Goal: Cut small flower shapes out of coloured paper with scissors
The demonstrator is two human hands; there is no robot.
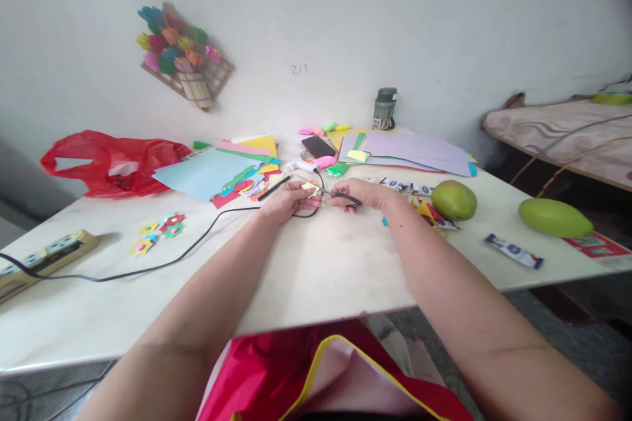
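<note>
Over the middle of the white table [316, 270], my left hand [290, 200] pinches a small pale-yellow piece of paper [311, 189]. Facing it from the right, my right hand [363, 194] is closed around the black handles of a pair of scissors [348, 198]. The blades point left and reach the yellow paper; whether they are apart or closed on it I cannot tell. Just beyond my hands lies a white glue gun [302, 166], its black cord passing behind and under my left wrist. Colourful paper scraps [241, 184] lie to the left of my left hand.
A power strip [44, 263], paper flowers [160, 233] and a red plastic bag [113, 164] are at left. Coloured sheets [415, 151], a phone [318, 147] and a dark bottle [385, 108] stand or lie behind. Two green fruits, one a mango-like fruit [454, 200], sit right.
</note>
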